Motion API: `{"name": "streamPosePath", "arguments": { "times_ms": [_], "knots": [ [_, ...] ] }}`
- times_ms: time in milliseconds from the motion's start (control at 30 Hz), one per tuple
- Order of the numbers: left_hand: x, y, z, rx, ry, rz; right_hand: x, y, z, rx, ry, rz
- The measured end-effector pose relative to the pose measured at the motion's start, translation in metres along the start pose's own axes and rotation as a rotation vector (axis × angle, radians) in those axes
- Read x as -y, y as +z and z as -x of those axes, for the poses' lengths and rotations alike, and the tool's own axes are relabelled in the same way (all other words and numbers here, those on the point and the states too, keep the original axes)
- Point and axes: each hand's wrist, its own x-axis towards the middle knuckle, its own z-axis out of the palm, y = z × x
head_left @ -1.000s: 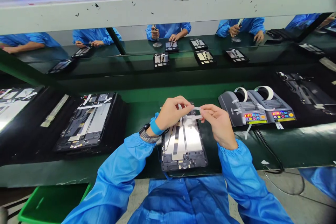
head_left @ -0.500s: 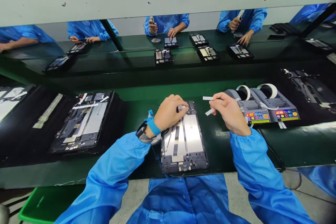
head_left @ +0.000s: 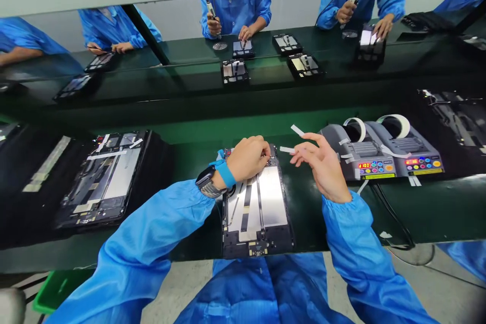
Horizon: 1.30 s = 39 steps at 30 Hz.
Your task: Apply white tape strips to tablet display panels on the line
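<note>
An opened tablet (head_left: 274, 197), its silver and black insides facing up, lies on the bench in front of me. My left hand (head_left: 248, 158) rests over its upper end, fingers curled down and pressed together near the top edge; what is under the fingertips is hidden. To the right of the tablet, my right hand (head_left: 322, 164) is raised above the bench. It carries two short white tape strips, an upper strip (head_left: 297, 130) at the index fingertip and a lower strip (head_left: 287, 150) at the fingers below. Those fingers are somewhat spread.
Two grey tape dispensers (head_left: 374, 159) with white rolls stand at right, cables (head_left: 393, 215) running off the bench edge. A stack of opened tablets (head_left: 114, 177) is at left. Co-workers' hands (head_left: 246, 33) handle tablets across the bench. A green bin (head_left: 63, 286) sits below, left.
My right hand's fingers have spread and its tape strips have swung upward. A white piece seen at my left fingertips is now out of sight. A co-worker at upper right has tilted a tablet up.
</note>
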Motion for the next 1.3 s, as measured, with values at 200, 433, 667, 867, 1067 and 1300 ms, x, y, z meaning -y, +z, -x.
{"name": "streamPosePath", "arguments": {
  "times_ms": [200, 433, 667, 867, 1067, 1300],
  "knots": [
    [0.008, 0.002, 0.005, -0.023, 0.129, 0.045, -0.022, 0.019, 0.007, 0.020, -0.172, 0.077],
    [0.008, 0.007, 0.019, -0.064, 0.201, -0.055, -0.046, 0.032, 0.023, 0.056, -0.364, 0.404],
    [0.013, 0.003, 0.004, -0.073, -0.084, 0.179, -0.052, 0.035, 0.025, 0.065, -0.537, 0.550],
    [0.024, 0.005, -0.001, -0.158, -0.215, 0.174, -0.040, 0.038, 0.020, 0.056, -0.436, 0.561],
    [0.036, 0.003, -0.011, 0.013, -0.270, 0.166, -0.001, 0.024, -0.012, 0.037, -0.160, 0.360],
    [0.042, -0.001, -0.016, 0.098, -0.321, 0.180, 0.007, 0.025, -0.032, 0.379, 0.051, 0.419]
  ]
}}
